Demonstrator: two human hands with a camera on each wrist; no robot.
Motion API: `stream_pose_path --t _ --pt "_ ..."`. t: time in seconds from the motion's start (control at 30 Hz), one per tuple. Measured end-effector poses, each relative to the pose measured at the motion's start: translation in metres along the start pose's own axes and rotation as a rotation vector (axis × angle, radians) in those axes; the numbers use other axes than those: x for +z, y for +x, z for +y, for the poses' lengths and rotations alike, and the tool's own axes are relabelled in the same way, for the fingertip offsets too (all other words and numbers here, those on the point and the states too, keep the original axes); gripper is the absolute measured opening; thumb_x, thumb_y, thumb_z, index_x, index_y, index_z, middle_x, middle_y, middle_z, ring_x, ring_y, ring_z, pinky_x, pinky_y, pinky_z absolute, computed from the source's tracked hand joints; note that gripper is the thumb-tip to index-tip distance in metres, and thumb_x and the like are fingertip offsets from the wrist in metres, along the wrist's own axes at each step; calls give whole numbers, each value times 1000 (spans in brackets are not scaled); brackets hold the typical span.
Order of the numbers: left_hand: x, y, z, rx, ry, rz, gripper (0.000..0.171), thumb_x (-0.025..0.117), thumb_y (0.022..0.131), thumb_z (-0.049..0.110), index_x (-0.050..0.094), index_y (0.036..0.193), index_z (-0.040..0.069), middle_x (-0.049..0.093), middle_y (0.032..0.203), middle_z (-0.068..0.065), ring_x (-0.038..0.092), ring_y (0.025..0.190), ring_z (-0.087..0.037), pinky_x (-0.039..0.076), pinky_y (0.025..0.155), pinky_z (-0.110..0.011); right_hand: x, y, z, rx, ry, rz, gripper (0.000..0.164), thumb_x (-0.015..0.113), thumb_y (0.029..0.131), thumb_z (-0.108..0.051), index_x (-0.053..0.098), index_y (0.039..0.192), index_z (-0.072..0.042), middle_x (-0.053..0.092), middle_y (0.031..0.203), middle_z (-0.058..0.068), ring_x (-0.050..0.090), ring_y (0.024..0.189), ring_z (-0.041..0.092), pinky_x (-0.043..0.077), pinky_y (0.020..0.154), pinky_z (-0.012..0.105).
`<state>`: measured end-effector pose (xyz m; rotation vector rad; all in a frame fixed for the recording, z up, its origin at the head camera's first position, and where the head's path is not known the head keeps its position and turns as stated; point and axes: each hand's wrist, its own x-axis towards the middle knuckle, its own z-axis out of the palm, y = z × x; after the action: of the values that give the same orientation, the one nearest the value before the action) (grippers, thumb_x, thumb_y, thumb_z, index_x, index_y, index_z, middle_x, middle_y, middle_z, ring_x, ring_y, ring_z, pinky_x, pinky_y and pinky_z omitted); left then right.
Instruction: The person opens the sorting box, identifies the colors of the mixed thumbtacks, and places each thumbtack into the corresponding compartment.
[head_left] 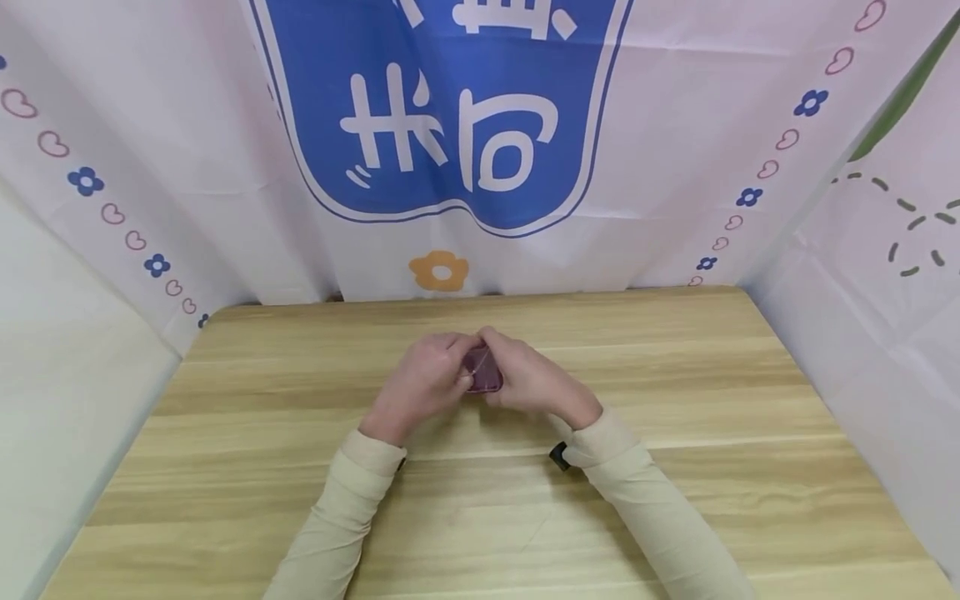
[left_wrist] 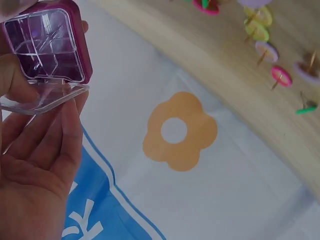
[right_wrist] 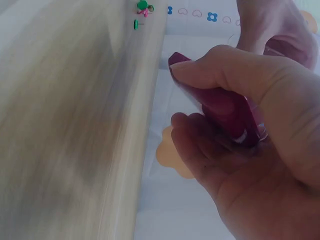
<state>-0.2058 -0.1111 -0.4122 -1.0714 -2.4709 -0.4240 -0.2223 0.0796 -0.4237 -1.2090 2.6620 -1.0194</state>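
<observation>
A small purple box (head_left: 483,371) with a clear hinged lid is held between both hands above the table. In the left wrist view, the lid (left_wrist: 47,97) stands swung away from the box, and clear dividers (left_wrist: 47,45) split the inside into compartments. My left hand (head_left: 429,375) pinches the lid between thumb and fingers. On the other side, my right hand (head_left: 528,375) grips the purple body, its thumb lying along the outer face in the right wrist view. Part of the box is covered by the fingers.
Several colourful thumbtacks (left_wrist: 281,76) lie on the wooden table (head_left: 480,517) in the left wrist view; a few green and pink tacks (right_wrist: 142,5) also show in the right wrist view. A printed white curtain (head_left: 210,150) hangs behind the table's far edge.
</observation>
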Motion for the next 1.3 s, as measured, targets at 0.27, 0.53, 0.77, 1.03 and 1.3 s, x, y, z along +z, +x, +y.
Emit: stream_pose_path --t 0.27,0.53,0.77,1.03,1.3 --pt "-3 4 -1 22 2 -12 38 61 79 0 60 116 -4 69 99 -16 62 87 -24 55 79 -38 -14 -3 2 -14 47 -21 79 81 62 0 43 129 -14 57 117 3 55 102 17 47 89 34" --pt "-4 3 -4 -2 6 11 39 56 77 -8 54 115 -2 67 84 -15 61 74 -24 56 70 -38 -16 -3 6 8 60 -44 88 83 62 -4 39 136 -19 56 123 1 52 106 12 47 91 37" --pt "-5 2 -5 -39 -55 27 49 59 70 -13 48 115 2 62 75 -10 56 63 -20 55 57 -35 -12 -3 9 13 91 -67 84 86 61 -6 41 131 -14 56 121 3 52 104 13 48 89 38" --pt "-3 0 -4 -135 -86 -47 45 58 77 -10 47 117 7 56 68 -1 50 53 -12 49 47 -26 -11 -3 9 15 73 -68 91 87 58 -8 38 135 -13 55 123 4 53 105 14 46 92 37" --pt "3 5 11 -558 -493 -114 46 59 89 9 41 131 2 59 118 -21 60 95 -23 54 80 -41 -16 -7 22 57 29 -42 88 89 57 -18 42 132 -8 54 124 6 51 105 15 46 92 39"
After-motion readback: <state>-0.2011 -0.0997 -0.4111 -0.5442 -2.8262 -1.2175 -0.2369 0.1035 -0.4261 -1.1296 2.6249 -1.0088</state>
